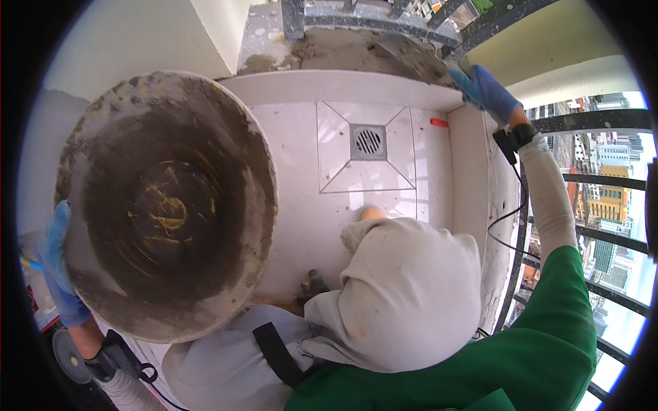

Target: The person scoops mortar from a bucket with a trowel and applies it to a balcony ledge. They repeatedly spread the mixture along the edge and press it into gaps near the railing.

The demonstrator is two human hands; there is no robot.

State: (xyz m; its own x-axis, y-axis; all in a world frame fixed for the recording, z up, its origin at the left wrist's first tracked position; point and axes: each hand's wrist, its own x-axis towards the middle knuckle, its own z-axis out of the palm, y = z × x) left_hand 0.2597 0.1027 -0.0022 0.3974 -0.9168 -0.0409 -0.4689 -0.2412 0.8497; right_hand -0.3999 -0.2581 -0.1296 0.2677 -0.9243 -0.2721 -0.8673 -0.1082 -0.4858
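Observation:
A large round mortar tub [164, 205], grey with wet residue and yellow scrapes inside, tilts with its mouth toward me on the left. My left hand [57, 250], in a blue glove, grips its left rim. At the upper right my right hand [488, 94], also blue-gloved, is closed at the corner of the ledge. It appears to hold a trowel [410, 53], whose grey blade lies over the wet mortar [343, 51]; the handle is mostly hidden by the fingers.
White floor tiles [295, 157] surround a square metal drain [369, 142]. A low tiled curb [329, 85] runs below the mortar strip. Dark railings [596, 122] stand on the right, with a city far below. A red piece [439, 122] lies by the curb; my bent knee [418, 294] is in front.

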